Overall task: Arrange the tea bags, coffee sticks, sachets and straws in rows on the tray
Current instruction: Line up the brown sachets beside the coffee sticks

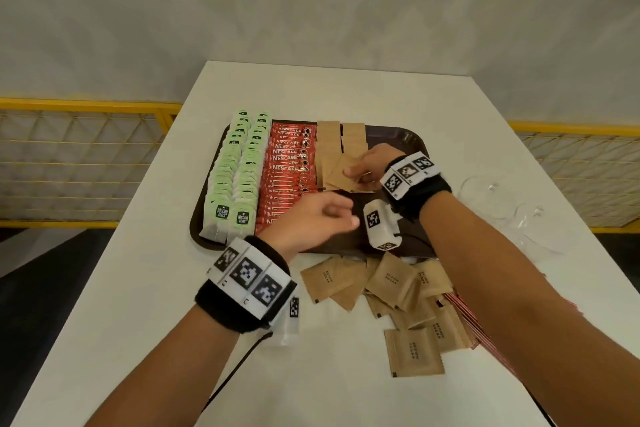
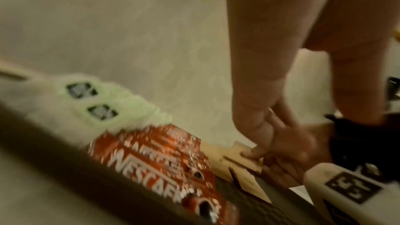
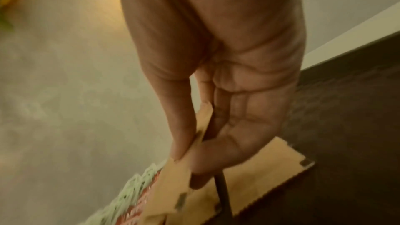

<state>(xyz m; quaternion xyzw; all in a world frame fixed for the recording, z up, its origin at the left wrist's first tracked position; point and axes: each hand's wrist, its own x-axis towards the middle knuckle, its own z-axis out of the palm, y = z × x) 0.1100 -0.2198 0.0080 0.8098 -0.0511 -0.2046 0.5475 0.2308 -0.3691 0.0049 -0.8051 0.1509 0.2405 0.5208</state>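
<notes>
A dark brown tray holds two rows of green tea bags, a row of red coffee sticks and two short rows of brown sugar sachets. Over the sachet rows my right hand pinches a few brown sachets, thumb on top and fingers beneath. My left hand hovers above the tray's near middle with relaxed fingers and nothing in it. The left wrist view shows the coffee sticks and the held sachets, blurred.
A loose pile of brown sachets lies on the white table just in front of the tray. Thin red-striped pieces poke out under my right forearm. Clear glasses stand to the right of the tray. Yellow railings border the table.
</notes>
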